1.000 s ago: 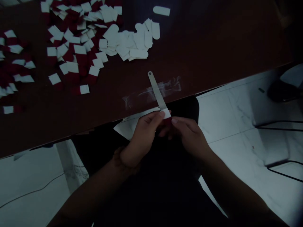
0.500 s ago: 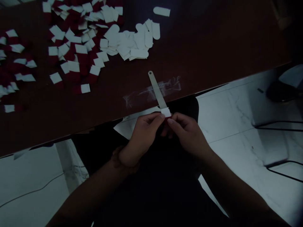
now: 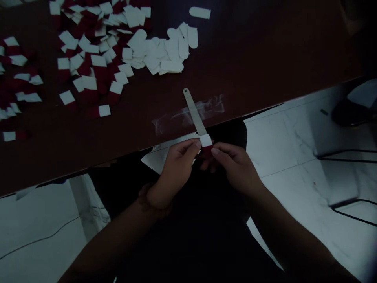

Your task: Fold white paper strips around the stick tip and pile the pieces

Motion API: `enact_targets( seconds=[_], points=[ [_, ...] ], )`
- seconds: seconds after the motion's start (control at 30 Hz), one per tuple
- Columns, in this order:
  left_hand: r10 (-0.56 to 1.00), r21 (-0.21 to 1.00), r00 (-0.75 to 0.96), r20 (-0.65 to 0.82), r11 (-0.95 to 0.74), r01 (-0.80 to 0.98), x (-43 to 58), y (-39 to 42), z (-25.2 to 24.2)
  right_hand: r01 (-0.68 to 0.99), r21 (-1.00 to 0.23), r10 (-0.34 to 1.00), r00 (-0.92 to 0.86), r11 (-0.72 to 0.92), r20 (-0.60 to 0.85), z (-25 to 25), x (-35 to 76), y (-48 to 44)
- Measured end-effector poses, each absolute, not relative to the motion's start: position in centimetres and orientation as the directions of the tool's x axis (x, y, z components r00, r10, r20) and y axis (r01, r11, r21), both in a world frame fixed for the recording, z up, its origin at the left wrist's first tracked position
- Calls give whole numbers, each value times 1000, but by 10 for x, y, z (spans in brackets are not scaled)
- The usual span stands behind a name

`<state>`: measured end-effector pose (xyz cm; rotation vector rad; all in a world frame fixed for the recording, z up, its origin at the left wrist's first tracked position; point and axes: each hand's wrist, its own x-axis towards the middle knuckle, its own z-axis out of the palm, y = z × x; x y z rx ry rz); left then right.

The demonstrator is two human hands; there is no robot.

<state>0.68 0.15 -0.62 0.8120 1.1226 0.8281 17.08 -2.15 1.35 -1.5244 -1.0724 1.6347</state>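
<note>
A thin metal strip [image 3: 194,112] is held down by clear tape [image 3: 188,114] on the dark brown table [image 3: 265,59] and juts over the near edge. A small red-and-white piece [image 3: 205,142] sits on the strip's overhanging end. My left hand [image 3: 176,169] and my right hand [image 3: 232,167] meet just below the table edge, both pinched on that piece from either side.
Many red-and-white pieces [image 3: 88,70] lie scattered at the table's far left. A heap of plain white rounded pieces [image 3: 165,51] lies beside them. A pale sheet [image 3: 156,157] shows under my left hand. White tiled floor and dark chair legs [image 3: 347,157] are at the right.
Both hands stay pinched at the strip's end with only slight finger shifts. The red part of the piece shows a little more below the white part.
</note>
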Motion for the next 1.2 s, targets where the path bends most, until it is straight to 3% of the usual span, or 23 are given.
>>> enact_targets(
  seconds=[0.2, 0.37, 0.5, 0.63, 0.77, 0.93, 1.1, 1.2],
  points=[
    [840, 828, 281, -465, 525, -199, 9, 5, -5, 64, -896, 890, -105, -440, -445, 14, 171, -16],
    [785, 684, 415, -459, 611, -399, 12, 9, -13, 36, -903, 894, -124, -429, -430, 11, 169, -13],
    [742, 574, 547, -387, 658, -487, 14, 9, -23, -77, -868, 867, -146, -490, -476, 5, 168, -15],
    [751, 508, 561, -349, 655, -560, 16, 9, -35, -164, -840, 853, -183, -517, -489, 1, 165, -12],
    [755, 471, 588, -289, 647, -600, 16, 12, -42, -154, -859, 870, -157, -489, -467, 4, 161, -7],
    [736, 421, 599, -316, 675, -606, 18, 14, -39, -158, -855, 869, -133, -493, -477, 4, 157, -4],
    [736, 495, 564, -373, 672, -550, 20, 15, -34, -248, -822, 859, -150, -512, -489, 2, 156, -3],
    [804, 760, 391, -448, 573, -307, 10, 10, -24, -267, -798, 841, -191, -540, -506, 6, 155, -3]
  ],
)
